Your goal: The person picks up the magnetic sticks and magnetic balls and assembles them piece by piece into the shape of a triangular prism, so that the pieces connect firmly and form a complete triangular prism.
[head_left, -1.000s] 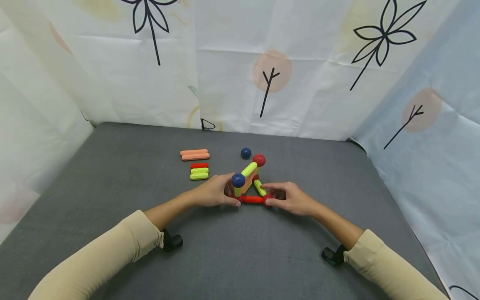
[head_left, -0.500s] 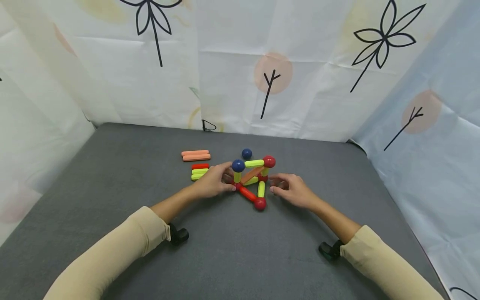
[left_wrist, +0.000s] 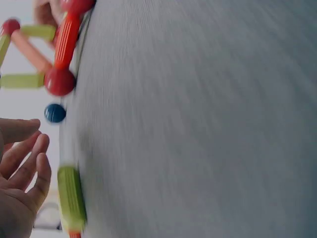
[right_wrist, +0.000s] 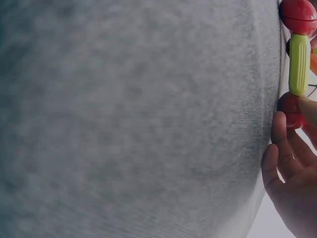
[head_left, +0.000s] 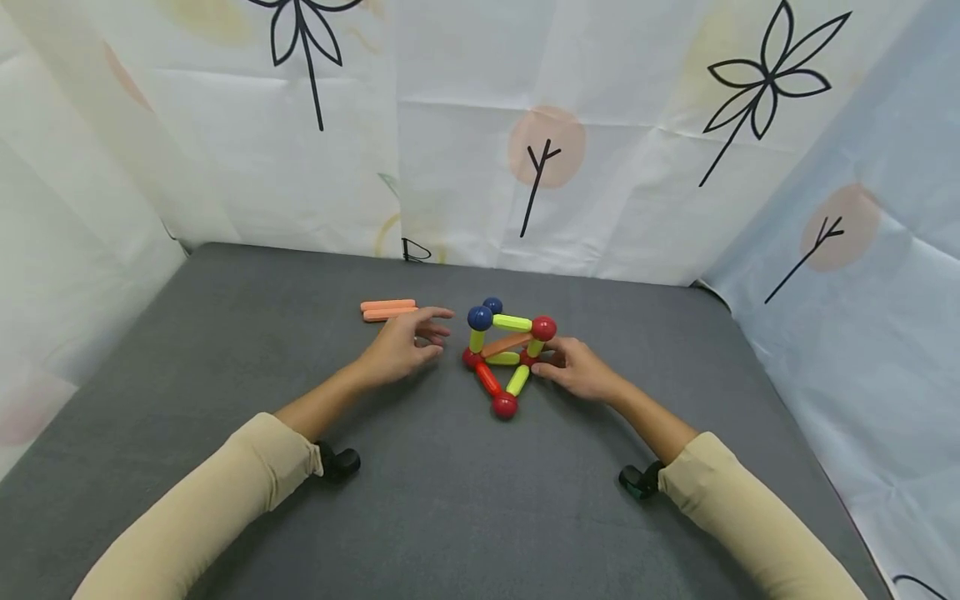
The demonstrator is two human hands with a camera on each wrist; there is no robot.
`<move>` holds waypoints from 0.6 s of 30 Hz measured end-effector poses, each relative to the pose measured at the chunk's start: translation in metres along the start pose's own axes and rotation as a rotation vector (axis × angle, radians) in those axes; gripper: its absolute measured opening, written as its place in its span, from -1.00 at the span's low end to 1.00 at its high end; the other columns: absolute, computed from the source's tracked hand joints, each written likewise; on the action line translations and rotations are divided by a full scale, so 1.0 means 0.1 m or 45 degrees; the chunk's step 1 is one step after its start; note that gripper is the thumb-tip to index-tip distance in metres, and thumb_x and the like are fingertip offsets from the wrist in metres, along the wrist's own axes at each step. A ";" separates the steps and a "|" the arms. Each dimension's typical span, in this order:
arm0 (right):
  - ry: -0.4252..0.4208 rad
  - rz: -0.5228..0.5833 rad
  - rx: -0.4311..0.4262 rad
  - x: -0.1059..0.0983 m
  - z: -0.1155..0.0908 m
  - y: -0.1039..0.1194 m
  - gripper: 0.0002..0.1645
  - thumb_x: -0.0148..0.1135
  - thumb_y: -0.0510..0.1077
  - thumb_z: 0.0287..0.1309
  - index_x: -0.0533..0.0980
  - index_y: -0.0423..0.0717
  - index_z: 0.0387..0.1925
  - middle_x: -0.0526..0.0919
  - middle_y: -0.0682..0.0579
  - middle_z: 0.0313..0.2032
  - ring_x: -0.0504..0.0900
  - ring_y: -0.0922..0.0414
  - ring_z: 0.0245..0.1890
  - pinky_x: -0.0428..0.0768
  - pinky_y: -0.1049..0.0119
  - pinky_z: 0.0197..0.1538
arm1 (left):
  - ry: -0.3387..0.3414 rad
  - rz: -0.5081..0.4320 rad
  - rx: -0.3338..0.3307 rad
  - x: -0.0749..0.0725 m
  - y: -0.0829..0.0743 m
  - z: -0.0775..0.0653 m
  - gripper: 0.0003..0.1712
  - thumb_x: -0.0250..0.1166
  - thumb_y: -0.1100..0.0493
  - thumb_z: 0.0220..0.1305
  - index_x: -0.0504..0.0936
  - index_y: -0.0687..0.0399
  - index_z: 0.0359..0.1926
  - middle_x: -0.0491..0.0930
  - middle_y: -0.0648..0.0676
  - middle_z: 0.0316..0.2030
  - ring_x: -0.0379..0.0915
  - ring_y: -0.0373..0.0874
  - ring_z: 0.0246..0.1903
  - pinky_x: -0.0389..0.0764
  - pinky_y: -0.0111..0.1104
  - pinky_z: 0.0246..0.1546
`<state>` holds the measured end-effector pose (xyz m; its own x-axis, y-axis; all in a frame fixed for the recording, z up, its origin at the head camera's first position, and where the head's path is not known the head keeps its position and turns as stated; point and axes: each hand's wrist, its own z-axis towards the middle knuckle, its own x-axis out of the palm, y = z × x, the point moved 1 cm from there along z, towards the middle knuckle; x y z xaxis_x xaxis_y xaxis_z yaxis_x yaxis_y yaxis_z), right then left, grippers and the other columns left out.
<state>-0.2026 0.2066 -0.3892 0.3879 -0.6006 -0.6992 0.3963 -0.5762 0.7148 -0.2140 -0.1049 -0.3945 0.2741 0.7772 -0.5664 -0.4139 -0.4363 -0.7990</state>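
A magnetic ball-and-rod frame (head_left: 487, 379) stands on the table, its triangular base made of red balls, a red rod and two yellow-green rods. Two upright rods carry a blue ball (head_left: 480, 317) and a red ball (head_left: 543, 327), joined by a yellow-green rod (head_left: 512, 322). A longer orange rod (head_left: 506, 343) slants across that side. My right hand (head_left: 581, 368) pinches the base's right red ball (right_wrist: 291, 110) between thumb and fingers. Left of the frame, my left hand (head_left: 401, 350) is held apart from it, fingers spread and holding nothing. Behind it a yellow-green rod (left_wrist: 72, 198) shows in the left wrist view.
Two loose orange rods (head_left: 386, 306) lie side by side beyond the left hand, which hides the shorter rods near them in the head view. A loose blue ball (left_wrist: 55, 113) rests behind the frame. Patterned cloth (head_left: 465, 167) hangs along the table's back edge.
The frame has turned, its front red ball swinging toward the person and then left. My left hand has let go and moved left. My right hand has shifted from the front ball to the right one.
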 end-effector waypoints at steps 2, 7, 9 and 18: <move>-0.003 0.007 -0.006 0.01 0.00 -0.01 -0.64 0.24 -0.26 0.32 0.52 -0.32 0.10 0.65 -0.22 0.01 0.70 -0.09 -0.09 0.65 0.08 -0.07 | -0.041 0.004 0.005 -0.13 0.06 -0.07 -0.41 0.36 0.43 0.22 0.47 0.26 0.29 0.68 0.22 -0.02 0.63 0.01 -0.04 0.65 -0.20 -0.12; -0.003 0.006 0.004 0.03 0.01 -0.01 -0.65 0.23 -0.26 0.33 0.51 -0.30 0.10 0.65 -0.19 0.01 0.69 -0.06 -0.06 0.64 0.14 -0.07 | -0.050 0.069 -0.008 -0.38 0.17 -0.26 -0.44 0.42 0.41 0.16 0.55 0.26 0.21 0.68 0.19 0.00 0.65 0.01 -0.08 0.64 -0.19 -0.17; -0.002 0.010 0.019 0.03 0.01 -0.01 -0.64 0.24 -0.26 0.32 0.51 -0.29 0.11 0.65 -0.18 0.03 0.69 -0.04 -0.07 0.64 0.18 -0.10 | -0.022 0.114 -0.013 -0.43 0.21 -0.32 -0.46 0.45 0.40 0.14 0.56 0.26 0.17 0.68 0.18 -0.01 0.66 0.01 -0.11 0.64 -0.13 -0.12; 0.000 0.023 0.010 0.03 0.00 0.01 -0.63 0.22 -0.26 0.33 0.50 -0.29 0.12 0.65 -0.20 0.03 0.68 -0.01 -0.11 0.62 0.22 -0.14 | 0.014 0.285 0.009 -0.47 0.27 -0.42 -0.47 0.51 0.36 0.06 0.61 0.24 0.10 0.70 0.13 -0.14 0.61 -0.02 -0.15 0.60 -0.07 -0.13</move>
<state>-0.2013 0.2042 -0.3901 0.3952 -0.6108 -0.6861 0.3826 -0.5695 0.7275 -0.2015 -0.1726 -0.3982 0.1844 0.6565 -0.7315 -0.4718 -0.5937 -0.6518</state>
